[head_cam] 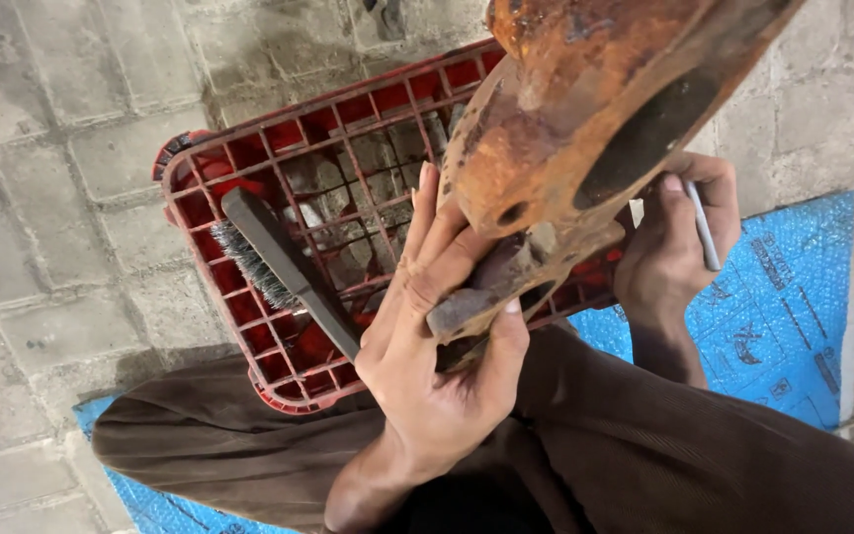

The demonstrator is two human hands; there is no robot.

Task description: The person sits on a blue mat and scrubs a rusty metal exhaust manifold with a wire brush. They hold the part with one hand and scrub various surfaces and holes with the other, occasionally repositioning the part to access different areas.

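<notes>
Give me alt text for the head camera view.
A left hand grips a large rusty metal part while the right hand holds a thin white tool against it. Behind, a wire brush lies on a red plastic crate.

crate top: the wire brush [284,267] lies slanted across the red crate [239,158]; bare grid at 12 o'clock of it.
centre: the rusty part [585,119] fills the space, the left hand [427,346] closed on its lower end.
3 o'clock: the right hand [674,247], gripping a thin tool [704,227], blocks that side.
9 o'clock: open paving [42,198].
4 o'clock: open blue sheet [783,297].
</notes>
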